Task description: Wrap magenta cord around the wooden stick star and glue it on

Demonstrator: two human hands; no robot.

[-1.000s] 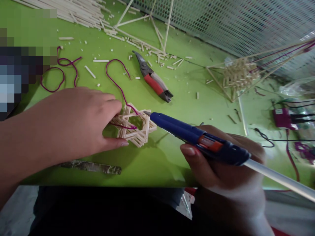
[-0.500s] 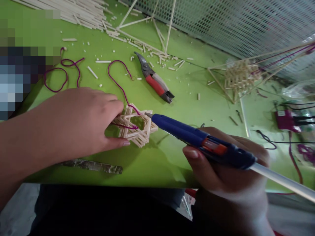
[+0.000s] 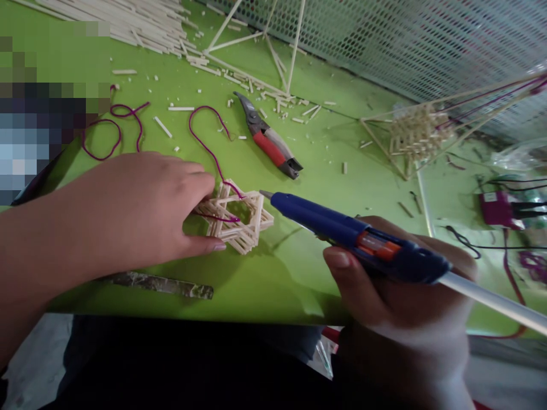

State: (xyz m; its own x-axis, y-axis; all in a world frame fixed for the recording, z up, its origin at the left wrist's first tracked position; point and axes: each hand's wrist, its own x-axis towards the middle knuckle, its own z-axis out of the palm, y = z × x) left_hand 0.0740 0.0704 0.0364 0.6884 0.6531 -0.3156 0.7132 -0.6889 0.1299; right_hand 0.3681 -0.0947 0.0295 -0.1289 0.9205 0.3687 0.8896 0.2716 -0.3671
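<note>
The left hand (image 3: 149, 205) rests low over the green table (image 3: 294, 290), its thumb and fingers pinching the left side of a six-pointed star (image 3: 233, 232) of stacked wooden sticks. That star lies near the table's front edge, between the two hands. Purple cord (image 3: 209, 151) runs across its top and curls away beyond it. The right hand (image 3: 419, 307) is wrapped around a blue glue gun (image 3: 320, 219), a pale glue stick (image 3: 491, 299) jutting from its back. The nozzle points at the star's upper right corner; from here I can't quite say whether they touch. Red-handled pliers (image 3: 273, 145) lie just beyond, jaws pointing away.
</note>
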